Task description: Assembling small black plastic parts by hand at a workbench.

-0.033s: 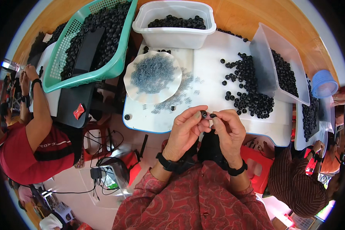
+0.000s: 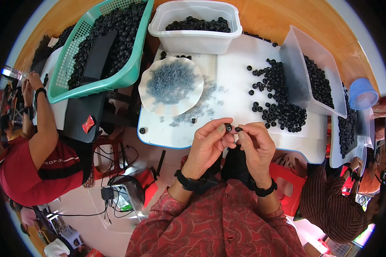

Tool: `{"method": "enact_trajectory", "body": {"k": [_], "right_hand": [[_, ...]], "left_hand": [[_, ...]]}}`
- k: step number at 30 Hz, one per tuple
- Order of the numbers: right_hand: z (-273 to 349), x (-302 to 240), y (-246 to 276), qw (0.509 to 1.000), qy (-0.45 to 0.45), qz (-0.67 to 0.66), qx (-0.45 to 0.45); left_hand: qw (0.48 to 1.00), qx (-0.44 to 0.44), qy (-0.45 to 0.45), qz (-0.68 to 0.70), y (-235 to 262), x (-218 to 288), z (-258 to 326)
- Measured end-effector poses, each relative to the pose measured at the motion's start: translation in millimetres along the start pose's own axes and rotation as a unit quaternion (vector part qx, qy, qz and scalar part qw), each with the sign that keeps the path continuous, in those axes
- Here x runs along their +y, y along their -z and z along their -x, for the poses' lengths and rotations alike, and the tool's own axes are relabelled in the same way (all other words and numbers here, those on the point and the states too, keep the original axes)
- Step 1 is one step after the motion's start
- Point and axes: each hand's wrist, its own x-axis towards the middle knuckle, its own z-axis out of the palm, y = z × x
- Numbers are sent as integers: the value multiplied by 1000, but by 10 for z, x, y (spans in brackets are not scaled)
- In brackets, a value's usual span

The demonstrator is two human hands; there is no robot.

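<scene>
Just off the front edge of a white table point(image 2: 244, 103), my two hands are close together. Between thumb and forefinger, my left hand point(image 2: 209, 147) pinches a small round black part point(image 2: 228, 128) with a hole in its end. My right hand point(image 2: 256, 150) grips a smaller dark piece point(image 2: 238, 129) by its fingertips, beside the round part and slightly apart from it. Ahead of my left hand, a wavy-rimmed white plate point(image 2: 148, 103) holds a heap of tiny grey, spring-like pieces point(image 2: 171, 81); more lie scattered around it. Several round black parts point(image 2: 283, 92) are piled beyond my right hand.
A green basket point(image 2: 138, 60) of black parts with a dark phone-like slab point(image 2: 99, 55) stands at left. A white tub point(image 2: 193, 40) and a clear bin point(image 2: 294, 64) hold more. Co-workers sit on both sides; cables point(image 2: 111, 184) trail at lower left.
</scene>
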Motion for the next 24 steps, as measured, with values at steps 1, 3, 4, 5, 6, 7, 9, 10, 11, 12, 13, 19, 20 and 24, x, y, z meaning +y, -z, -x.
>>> {"method": "enact_trajectory", "body": {"k": [1,3,4,5,6,7,9,10,11,12,13,19,20,24], "right_hand": [[2,17,2,1000,-1,0,-1],[4,60,1,1000,-13,-2,-6],[6,59,0,1000,-14,-2,-7],[8,56,0,1000,-22,-8,-8],[10,53,-3,999,-29,-13,-8],[13,52,-2,999,-30,-13,-9],[16,51,0,997,-60,-49,-13],[16,45,0,997,-60,-49,-14],[15,36,0,996,-65,-54,-15],[15,32,0,996,-69,-59,-15],[16,34,0,996,-70,-59,-16],[25,-3,5,995,-81,-56,-22],[27,-4,5,995,-79,-53,-22],[41,-2,11,996,-71,-51,-26]], "left_hand": [[1000,1,-1,-18,15,-1,-12],[1000,8,8,-5,47,-4,-27],[1000,14,17,7,61,0,-27],[1000,15,16,7,71,0,-24],[1000,5,15,17,77,-3,-21],[999,-6,14,28,83,-11,-20],[999,-11,15,37,95,-23,-5],[999,-16,15,45,100,-27,4],[999,-16,15,46,108,-35,7],[998,-16,19,59,115,-48,8],[997,-17,24,71,118,-56,9],[992,-16,37,121,101,-108,18],[992,-16,37,122,101,-108,21],[994,-12,31,100,89,-106,27]]}}
